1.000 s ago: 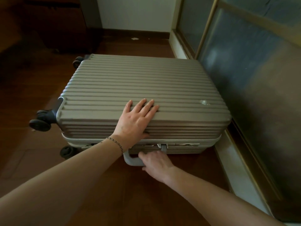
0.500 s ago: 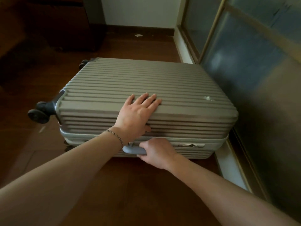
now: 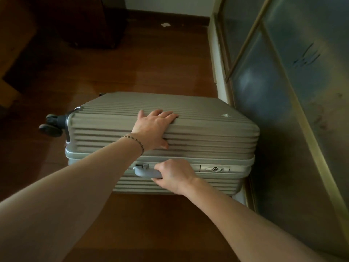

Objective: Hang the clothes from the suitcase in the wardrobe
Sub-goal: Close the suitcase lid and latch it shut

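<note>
A closed grey ribbed hard-shell suitcase (image 3: 207, 129) is tipped up on the wooden floor, its near side raised towards me. My left hand (image 3: 153, 127), a chain bracelet at its wrist, lies flat with straight fingers across the shell's upper edge. My right hand (image 3: 173, 175) grips the grey side handle (image 3: 145, 172) on the near side. A latch lock (image 3: 215, 169) sits to the right of the handle. No clothes and no wardrobe interior are visible.
Black wheels (image 3: 52, 123) stick out at the suitcase's left end. A frosted sliding glass door with a brass frame (image 3: 283, 87) runs along the right, close to the suitcase. Dark furniture (image 3: 90, 21) stands at the back left. A scrap of paper (image 3: 165, 24) lies near the far wall.
The suitcase has been pulled towards me and tilted up by its handle. My right hand went from touching the handle to gripping it. My left hand stayed flat on the shell.
</note>
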Motion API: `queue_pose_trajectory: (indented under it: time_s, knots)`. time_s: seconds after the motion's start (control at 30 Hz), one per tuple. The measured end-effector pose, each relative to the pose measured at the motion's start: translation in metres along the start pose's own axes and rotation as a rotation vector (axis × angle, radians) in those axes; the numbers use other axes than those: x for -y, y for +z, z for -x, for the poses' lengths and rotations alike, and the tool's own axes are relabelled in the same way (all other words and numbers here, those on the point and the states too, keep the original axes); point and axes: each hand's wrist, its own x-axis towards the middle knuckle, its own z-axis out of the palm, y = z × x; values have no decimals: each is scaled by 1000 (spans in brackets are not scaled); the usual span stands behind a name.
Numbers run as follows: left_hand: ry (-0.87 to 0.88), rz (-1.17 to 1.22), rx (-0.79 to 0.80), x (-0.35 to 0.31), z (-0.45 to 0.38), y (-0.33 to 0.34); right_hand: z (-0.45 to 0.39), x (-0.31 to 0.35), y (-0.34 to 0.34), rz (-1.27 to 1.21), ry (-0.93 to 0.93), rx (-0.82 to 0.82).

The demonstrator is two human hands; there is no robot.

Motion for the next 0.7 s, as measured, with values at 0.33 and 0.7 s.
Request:
queue_pose_trajectory:
  time_s: [0.33,0.7]
  knots:
    - [-217,121,213,-2,-31,-48,-26,-4,-60,-28,95,149]
    - [-52,167,337,55,-97,-89,-91,-33,-141,-125,179,314]
